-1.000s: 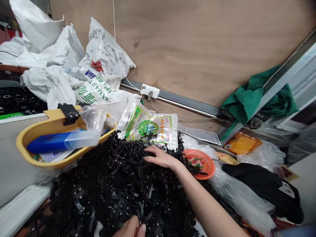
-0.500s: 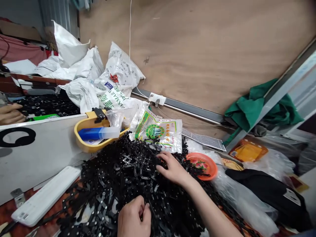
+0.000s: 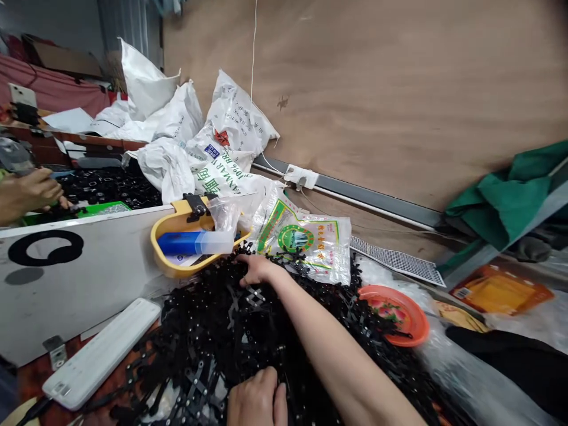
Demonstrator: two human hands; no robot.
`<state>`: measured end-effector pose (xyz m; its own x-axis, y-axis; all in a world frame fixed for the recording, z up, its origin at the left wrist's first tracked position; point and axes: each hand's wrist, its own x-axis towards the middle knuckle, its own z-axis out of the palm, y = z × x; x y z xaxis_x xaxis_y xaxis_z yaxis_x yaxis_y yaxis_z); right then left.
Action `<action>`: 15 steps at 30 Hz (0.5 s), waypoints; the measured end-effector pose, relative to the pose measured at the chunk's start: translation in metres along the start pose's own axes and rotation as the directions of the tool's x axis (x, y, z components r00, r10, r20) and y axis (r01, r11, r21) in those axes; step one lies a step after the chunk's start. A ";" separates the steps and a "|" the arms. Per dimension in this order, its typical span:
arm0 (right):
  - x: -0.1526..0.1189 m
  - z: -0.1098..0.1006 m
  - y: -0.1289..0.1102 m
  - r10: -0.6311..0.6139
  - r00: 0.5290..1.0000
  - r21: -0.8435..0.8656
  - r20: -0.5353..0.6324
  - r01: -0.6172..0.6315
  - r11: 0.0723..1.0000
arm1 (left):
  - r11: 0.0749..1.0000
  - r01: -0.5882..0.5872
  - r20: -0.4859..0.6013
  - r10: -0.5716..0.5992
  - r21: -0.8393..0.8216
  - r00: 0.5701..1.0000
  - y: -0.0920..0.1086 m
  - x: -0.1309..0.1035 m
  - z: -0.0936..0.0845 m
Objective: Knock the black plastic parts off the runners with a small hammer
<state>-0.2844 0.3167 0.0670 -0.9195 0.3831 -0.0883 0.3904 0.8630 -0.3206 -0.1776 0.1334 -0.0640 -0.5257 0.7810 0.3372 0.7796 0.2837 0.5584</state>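
Note:
A big heap of black riveted linkage strips (image 3: 213, 331), jointed with small shiny rivets, spreads before me. My right hand (image 3: 257, 270) reaches across to the heap's far side, close to the yellow basket. Its thumb and fingers are apart, at the strips, with nothing visible between them. My left hand (image 3: 257, 399) rests low over the near part of the heap, fingers curled closed. What it holds, if anything, is hidden. The yellow basket (image 3: 166, 269) hangs on a white board and contains a blue-and-clear plastic container (image 3: 190, 242).
A white power strip (image 3: 104, 352) lies left of the heap. An orange plate (image 3: 417, 325) and a silver printed bag (image 3: 331, 248) border it. Beyond the white board (image 3: 110, 254), another person's hand (image 3: 31, 192) is over black parts. White sacks (image 3: 168, 163) lean at the back.
My right hand has moved left and farther away across the heap toward the yellow basket. My left hand stays low and closed. The view has turned slightly left.

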 end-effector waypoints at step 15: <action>-0.245 -0.026 0.087 0.189 0.828 0.137 -0.528 -0.136 0.981 | 0.926 0.008 0.028 0.003 -0.377 1.000 0.011 0.007 -0.058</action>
<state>-0.0238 0.3071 0.0855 -0.6629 0.6541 0.3644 0.5021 0.7493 -0.4318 -0.1920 0.1098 -0.0116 -0.5136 0.7971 0.3177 0.5897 0.0588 0.8055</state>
